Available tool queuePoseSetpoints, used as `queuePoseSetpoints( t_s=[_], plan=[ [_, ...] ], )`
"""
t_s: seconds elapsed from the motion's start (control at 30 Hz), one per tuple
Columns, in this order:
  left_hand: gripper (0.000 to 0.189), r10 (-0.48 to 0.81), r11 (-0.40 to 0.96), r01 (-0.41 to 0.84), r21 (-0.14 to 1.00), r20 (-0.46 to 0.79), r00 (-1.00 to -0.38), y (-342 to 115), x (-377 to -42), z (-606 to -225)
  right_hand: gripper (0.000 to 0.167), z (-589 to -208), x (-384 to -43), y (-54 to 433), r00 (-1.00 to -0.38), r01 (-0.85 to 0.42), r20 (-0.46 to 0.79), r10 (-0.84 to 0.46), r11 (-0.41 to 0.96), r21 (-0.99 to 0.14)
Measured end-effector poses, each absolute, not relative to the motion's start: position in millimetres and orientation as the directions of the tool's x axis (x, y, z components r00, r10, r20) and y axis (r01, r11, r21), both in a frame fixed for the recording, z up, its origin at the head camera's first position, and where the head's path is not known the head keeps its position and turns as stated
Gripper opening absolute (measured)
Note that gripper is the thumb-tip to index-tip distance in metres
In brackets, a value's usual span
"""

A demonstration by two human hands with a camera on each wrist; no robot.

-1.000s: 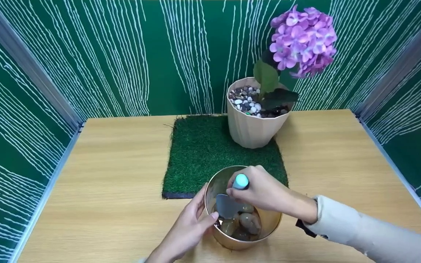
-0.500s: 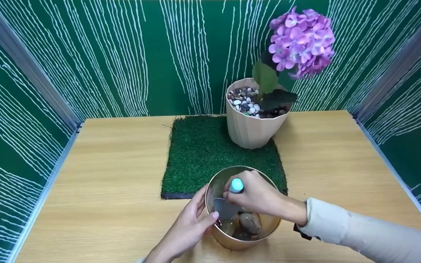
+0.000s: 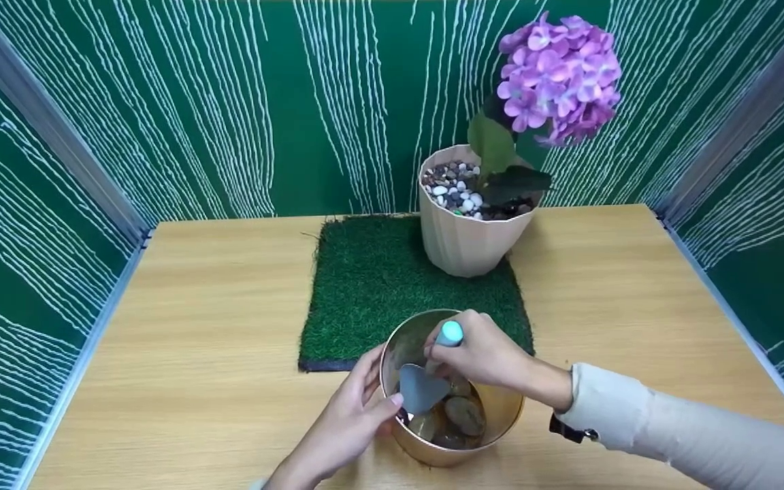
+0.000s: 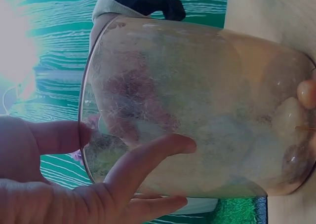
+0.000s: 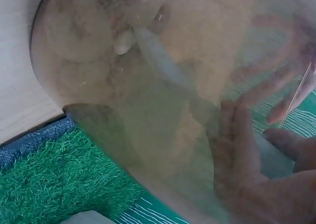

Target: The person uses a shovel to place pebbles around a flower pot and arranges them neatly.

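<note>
An amber-tinted glass vase (image 3: 426,456) stands on the table at the near edge of the view, with several smooth stones (image 3: 464,415) in its bottom. My left hand (image 3: 348,412) holds its left side, thumb over the rim and fingers along the outside wall. Inside the mouth, my right hand (image 3: 491,350) grips the light-blue handle of a small trowel (image 3: 422,389). The trowel's grey blade lies low in the vase, over the stones at the left. Through the hazy glass in the right wrist view, the blade (image 5: 165,61) points down at the stones.
Behind the vase lies a square of artificial grass (image 3: 378,292). On its back right stands a cream pot (image 3: 470,245) with pebbles and a purple hydrangea (image 3: 562,78). Green panels with white streaks (image 3: 324,102) enclose the wooden table (image 3: 215,306) at the back and sides.
My right hand dips left and down with the trowel, then comes back up and right. The blade now faces up more broadly, and a stone has shifted slightly. My left hand stays on the vase.
</note>
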State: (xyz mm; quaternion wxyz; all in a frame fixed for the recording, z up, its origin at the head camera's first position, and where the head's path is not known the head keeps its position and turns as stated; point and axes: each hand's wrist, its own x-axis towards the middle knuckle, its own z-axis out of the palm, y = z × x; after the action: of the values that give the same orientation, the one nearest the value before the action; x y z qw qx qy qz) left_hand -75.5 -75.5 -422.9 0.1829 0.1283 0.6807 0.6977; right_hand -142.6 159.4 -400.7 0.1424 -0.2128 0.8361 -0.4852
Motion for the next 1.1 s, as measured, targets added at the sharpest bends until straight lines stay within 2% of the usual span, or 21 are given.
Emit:
queuePoseSetpoints(
  t_s=[0.43, 0.8, 0.93, 1.1],
  plan=[
    [0.071, 0.434, -0.007, -0.086, 0.996, -0.075, -0.898, -77, -76, -423, 0.014, -401, -138, 154, -0.896, -0.120, -0.099, -0.432, 0.450, -0.885],
    [0.071, 0.448, -0.019, -0.070, 0.997, -0.055, -0.892, -78, -76, -426, 0.012, -405, -137, 151, -0.895, -0.210, -0.023, -0.446, 0.465, -0.860],
    [0.071, 0.440, -0.004, -0.077, 0.997, -0.067, -0.896, -79, -76, -426, 0.013, -407, -139, 149, -0.885, -0.190, -0.039, -0.465, 0.435, -0.880],
    [0.072, 0.436, 0.006, -0.073, 0.997, -0.068, -0.897, -78, -76, -426, 0.014, -404, -139, 150, -0.900, -0.139, -0.077, -0.429, 0.449, -0.883]
  ],
)
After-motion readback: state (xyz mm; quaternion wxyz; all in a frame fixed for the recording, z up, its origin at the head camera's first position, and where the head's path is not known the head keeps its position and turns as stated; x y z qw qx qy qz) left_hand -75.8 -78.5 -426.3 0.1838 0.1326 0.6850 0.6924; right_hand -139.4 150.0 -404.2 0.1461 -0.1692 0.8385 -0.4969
